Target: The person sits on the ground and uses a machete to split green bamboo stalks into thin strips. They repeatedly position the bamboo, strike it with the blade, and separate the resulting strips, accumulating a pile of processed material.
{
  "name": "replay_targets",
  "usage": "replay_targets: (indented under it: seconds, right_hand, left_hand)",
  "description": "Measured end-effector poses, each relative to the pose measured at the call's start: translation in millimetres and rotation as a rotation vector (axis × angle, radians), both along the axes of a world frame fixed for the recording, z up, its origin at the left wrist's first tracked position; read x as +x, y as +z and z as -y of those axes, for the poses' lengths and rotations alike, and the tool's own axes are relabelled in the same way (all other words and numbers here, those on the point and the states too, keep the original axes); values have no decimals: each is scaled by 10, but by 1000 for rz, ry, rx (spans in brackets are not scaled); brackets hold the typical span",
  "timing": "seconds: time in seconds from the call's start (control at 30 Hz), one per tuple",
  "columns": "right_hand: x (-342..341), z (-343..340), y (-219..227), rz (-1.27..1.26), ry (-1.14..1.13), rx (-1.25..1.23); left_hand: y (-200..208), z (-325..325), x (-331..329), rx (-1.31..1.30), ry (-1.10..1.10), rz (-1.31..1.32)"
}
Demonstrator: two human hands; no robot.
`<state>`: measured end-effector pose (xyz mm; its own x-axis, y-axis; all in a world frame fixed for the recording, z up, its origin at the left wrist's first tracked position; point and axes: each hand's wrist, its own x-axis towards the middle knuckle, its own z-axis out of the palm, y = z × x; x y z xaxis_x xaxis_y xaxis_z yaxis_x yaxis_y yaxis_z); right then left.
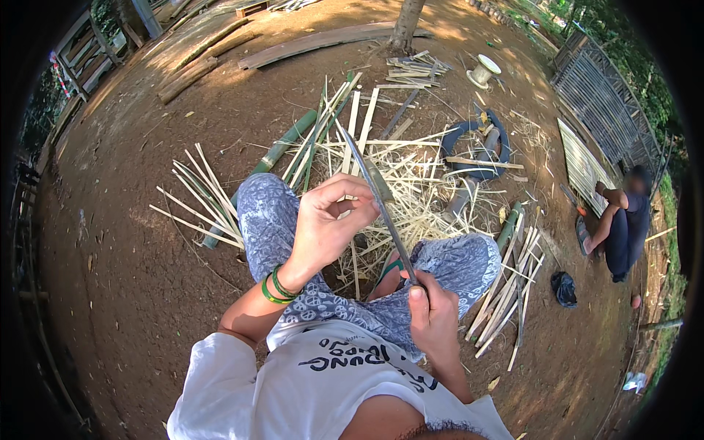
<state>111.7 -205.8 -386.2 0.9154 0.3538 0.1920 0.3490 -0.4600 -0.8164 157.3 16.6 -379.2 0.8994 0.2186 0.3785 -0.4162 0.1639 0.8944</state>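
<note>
My right hand (434,312) is closed round the lower end of a long, slim, dark blade like a knife (396,238), which slants up and away to the left. My left hand (334,216) has its fingers curled and pinched beside the blade's middle; what they hold, if anything, I cannot make out. Just behind the blade by these fingertips shows an olive-brown flat piece (383,185), its kind unclear. Pale split bamboo strips and shavings (411,194) lie heaped on the ground beyond my hands, between and past my bent knees.
Green bamboo poles (290,139) and strip bundles (202,194) lie left; more strips (506,286) lie right. A dark blue ring-shaped thing (477,170), a pale spool (484,71) and a tree trunk (405,29) are farther off. A person (627,220) sits right, near a black bag (564,289).
</note>
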Motion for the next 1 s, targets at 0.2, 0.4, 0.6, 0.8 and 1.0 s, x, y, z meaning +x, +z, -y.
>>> replay_targets:
  seconds: [0.2, 0.4, 0.6, 0.8, 1.0]
  right_hand:
    - [3, 34, 121, -364, 94, 176]
    - [-6, 38, 126, -417, 92, 212]
    - [-41, 65, 93, -433, 73, 315]
    - [-30, 7, 116, -394, 26, 289]
    - [-16, -21, 107, -429, 4, 314]
  left_hand:
    - [41, -11, -5, 58, 10, -47]
    - [20, -27, 27, 57, -9, -44]
    - [93, 46, 45, 45, 6, -57]
    - [100, 60, 45, 32, -34, -75]
    - [89, 76, 46, 1, -55, -73]
